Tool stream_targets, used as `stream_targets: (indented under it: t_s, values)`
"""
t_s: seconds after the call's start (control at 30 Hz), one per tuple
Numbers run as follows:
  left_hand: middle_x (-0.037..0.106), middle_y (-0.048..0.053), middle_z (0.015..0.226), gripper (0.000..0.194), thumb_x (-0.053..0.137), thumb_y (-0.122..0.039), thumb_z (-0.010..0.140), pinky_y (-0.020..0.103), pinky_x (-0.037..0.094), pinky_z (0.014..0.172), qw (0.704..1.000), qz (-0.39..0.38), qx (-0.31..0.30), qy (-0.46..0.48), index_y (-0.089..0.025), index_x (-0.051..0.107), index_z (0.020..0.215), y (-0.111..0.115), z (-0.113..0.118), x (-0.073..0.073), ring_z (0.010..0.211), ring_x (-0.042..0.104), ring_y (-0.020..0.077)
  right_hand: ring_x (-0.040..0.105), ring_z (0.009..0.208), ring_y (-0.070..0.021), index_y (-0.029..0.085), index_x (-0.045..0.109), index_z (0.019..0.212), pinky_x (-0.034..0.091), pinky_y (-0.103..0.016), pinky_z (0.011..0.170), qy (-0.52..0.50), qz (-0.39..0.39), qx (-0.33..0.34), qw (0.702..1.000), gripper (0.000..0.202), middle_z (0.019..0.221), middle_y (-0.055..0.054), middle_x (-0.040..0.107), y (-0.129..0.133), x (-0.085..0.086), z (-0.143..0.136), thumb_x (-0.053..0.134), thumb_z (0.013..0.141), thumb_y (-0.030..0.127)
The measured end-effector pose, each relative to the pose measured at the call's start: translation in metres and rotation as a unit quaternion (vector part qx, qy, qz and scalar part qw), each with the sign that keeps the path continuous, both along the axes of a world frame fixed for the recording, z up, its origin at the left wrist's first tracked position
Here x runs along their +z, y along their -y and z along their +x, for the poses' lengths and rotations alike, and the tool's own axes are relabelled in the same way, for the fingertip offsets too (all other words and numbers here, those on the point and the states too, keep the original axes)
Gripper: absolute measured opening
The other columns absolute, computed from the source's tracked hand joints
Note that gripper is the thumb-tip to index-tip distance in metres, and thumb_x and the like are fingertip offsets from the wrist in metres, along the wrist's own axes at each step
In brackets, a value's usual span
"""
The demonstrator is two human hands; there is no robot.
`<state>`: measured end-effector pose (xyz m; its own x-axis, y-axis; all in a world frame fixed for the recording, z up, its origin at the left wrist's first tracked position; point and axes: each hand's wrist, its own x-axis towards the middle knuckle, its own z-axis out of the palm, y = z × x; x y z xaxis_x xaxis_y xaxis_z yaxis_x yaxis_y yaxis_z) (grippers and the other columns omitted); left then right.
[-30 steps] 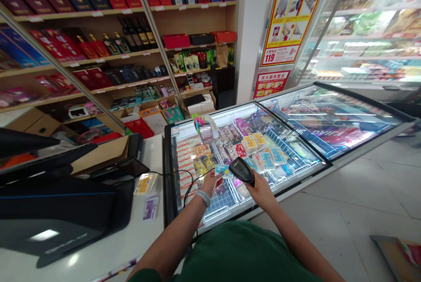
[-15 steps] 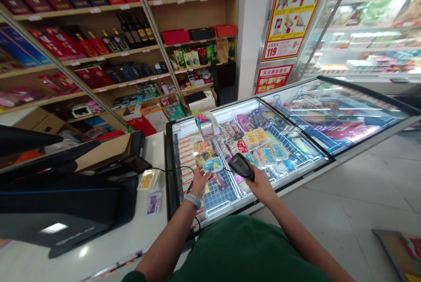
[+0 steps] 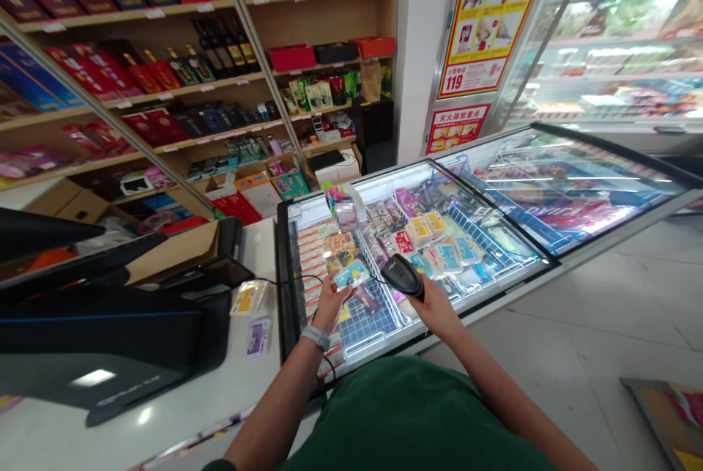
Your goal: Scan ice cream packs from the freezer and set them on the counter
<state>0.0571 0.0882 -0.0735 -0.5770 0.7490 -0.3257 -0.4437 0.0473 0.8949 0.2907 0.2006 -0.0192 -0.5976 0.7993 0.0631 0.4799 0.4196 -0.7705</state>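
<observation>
My left hand (image 3: pixel 332 304), with a grey watch on the wrist, is closed on the near edge of a small blue-and-white package (image 3: pixel 352 275). What is inside that package cannot be made out. In my right hand (image 3: pixel 438 307) is a black barcode scanner (image 3: pixel 403 275), its head pointing left toward the package. A thin black cable (image 3: pixel 299 280) runs leftward behind the package. Both hands are above the glass-topped chest freezer (image 3: pixel 483 297), where wire baskets hold colourful packs, among them yellow packs (image 3: pixel 427 227) and blue ones (image 3: pixel 453 254).
On the left, a white counter (image 3: pixel 181 398) carries a black checkout terminal (image 3: pixel 137 354), a yellow-labelled pack (image 3: pixel 250 297) and a purple-labelled pack (image 3: pixel 258 337). Shelves (image 3: pixel 181 94) with boxes and bottles stand behind. A lit display fridge (image 3: pixel 609 53) is at the far right.
The package in my left hand has tilted slightly, its face now catching more glare. My right hand keeps the scanner in almost the same place.
</observation>
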Motion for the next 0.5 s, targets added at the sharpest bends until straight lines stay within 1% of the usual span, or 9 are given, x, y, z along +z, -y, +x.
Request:
stream_targets:
  t_s: [0.13, 0.3, 0.5]
  values:
    - [0.066, 0.005, 0.100, 0.073, 0.081, -0.021, 0.057, 0.039, 0.052, 0.086, 1.000, -0.004, -0.012, -0.004, -0.023, 0.045, 0.120, 0.0005, -0.0008, 0.0011, 0.083, 0.068, 0.0185, 0.061, 0.095, -0.0235, 0.018, 0.052, 0.109, 0.045, -0.034, 0.082, 0.003, 0.000, 0.002, 1.000, 0.031, 0.100, -0.008, 0.064, 0.0000, -0.0028, -0.0002, 0.053, 0.078, 0.020]
    - [0.066, 0.008, 0.107, 0.075, 0.083, -0.020, 0.054, 0.036, 0.051, 0.086, 1.000, 0.001, 0.001, -0.019, -0.021, 0.044, 0.118, -0.0011, -0.0017, 0.0016, 0.092, 0.067, 0.0211, 0.060, 0.098, -0.0244, 0.017, 0.051, 0.112, 0.045, -0.034, 0.084, 0.008, -0.009, 0.002, 1.000, 0.033, 0.103, -0.009, 0.064, 0.0008, -0.0010, -0.0021, 0.053, 0.079, 0.020]
    - [0.068, 0.005, 0.102, 0.071, 0.085, -0.018, 0.052, 0.032, 0.051, 0.083, 0.999, -0.011, 0.026, -0.026, -0.021, 0.049, 0.113, -0.0013, -0.0062, -0.0026, 0.088, 0.067, 0.0182, 0.061, 0.098, -0.0245, 0.017, 0.051, 0.113, 0.045, -0.034, 0.084, 0.012, -0.011, 0.000, 1.000, 0.033, 0.104, -0.009, 0.065, 0.0014, 0.0009, -0.0039, 0.053, 0.079, 0.020]
